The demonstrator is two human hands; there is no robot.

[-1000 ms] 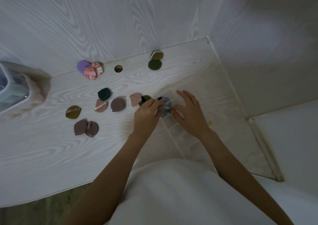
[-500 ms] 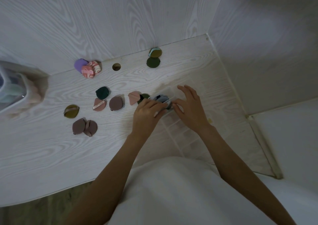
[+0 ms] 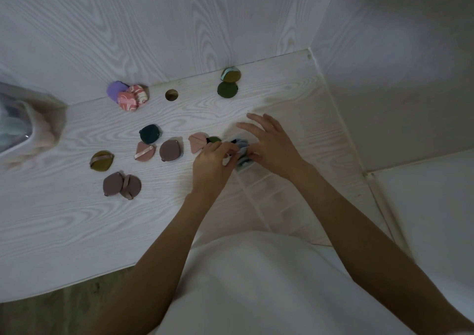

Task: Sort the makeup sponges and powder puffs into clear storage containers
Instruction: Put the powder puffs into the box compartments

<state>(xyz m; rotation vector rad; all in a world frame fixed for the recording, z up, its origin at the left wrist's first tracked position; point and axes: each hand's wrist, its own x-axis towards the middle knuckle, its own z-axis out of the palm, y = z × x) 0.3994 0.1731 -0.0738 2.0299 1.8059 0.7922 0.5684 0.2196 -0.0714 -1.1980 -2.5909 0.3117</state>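
Note:
My left hand (image 3: 214,164) pinches pale blue powder puffs (image 3: 241,147) standing on edge in the far compartment of a clear divided container (image 3: 266,191). My right hand (image 3: 272,143) rests against the puffs' right side, fingers spread. Loose puffs lie on the white desk: a pink one (image 3: 196,142) and a dark green one (image 3: 213,139) beside my left hand, a mauve one (image 3: 169,150), a pink strapped one (image 3: 145,151), a teal one (image 3: 150,133), an olive one (image 3: 101,160), and two mauve ones (image 3: 121,184).
A purple and two pink patterned puffs (image 3: 128,96) sit at the back wall. Two olive-green puffs (image 3: 229,83) lie further right. A round cable hole (image 3: 171,95) is between them. A clear bin (image 3: 18,129) stands at the left edge. A wall bounds the right.
My left hand's fingers have closed tighter on the blue puffs and pushed them down into the compartment. My right hand has stayed against them.

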